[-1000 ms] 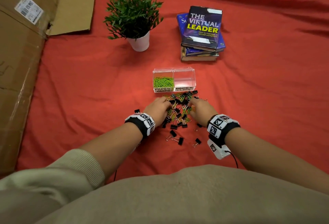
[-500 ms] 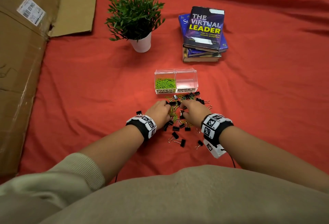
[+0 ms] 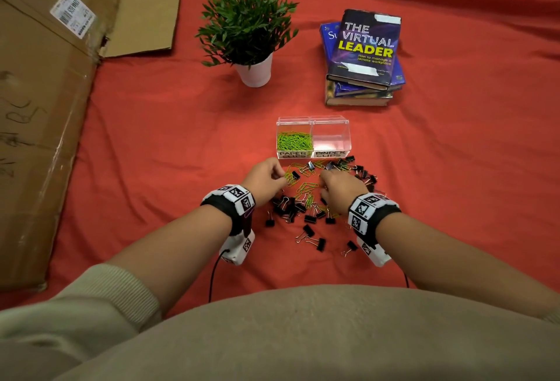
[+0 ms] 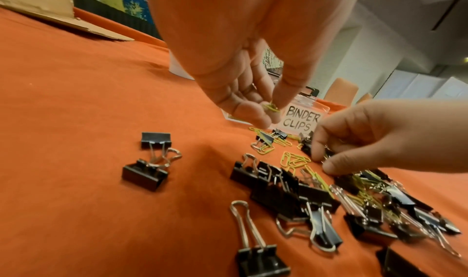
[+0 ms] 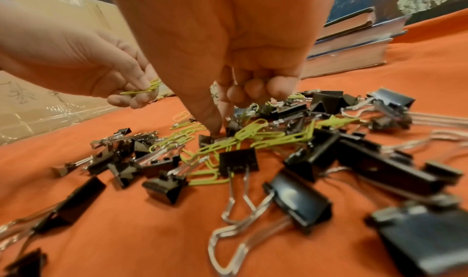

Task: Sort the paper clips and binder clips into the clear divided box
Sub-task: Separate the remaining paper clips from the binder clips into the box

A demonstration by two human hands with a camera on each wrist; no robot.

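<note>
The clear divided box (image 3: 313, 121) stands just beyond the pile. Its left cell, labelled PAPER CLIPS, holds green paper clips (image 3: 294, 141). The right cell (image 3: 331, 141), labelled BINDER CLIPS (image 4: 300, 119), looks empty. Black binder clips (image 3: 312, 230) and loose green paper clips (image 3: 304, 188) lie mixed on the red cloth. My left hand (image 3: 283, 176) hovers at the pile's left edge and pinches a few green paper clips (image 4: 271, 108) between thumb and fingers. My right hand (image 5: 220, 129) reaches down into the pile, thumb and forefinger pinching at a clip I cannot make out.
A potted plant (image 3: 248, 26) and a stack of books (image 3: 362, 59) stand behind the box. Flattened cardboard (image 3: 42, 126) covers the left side. Stray binder clips (image 4: 149, 163) lie nearer to me on the cloth.
Both hands worked inward through the pile. The left hand has since drawn back to the left and risen a little with green paper clips; the right hand has shifted toward the box.
</note>
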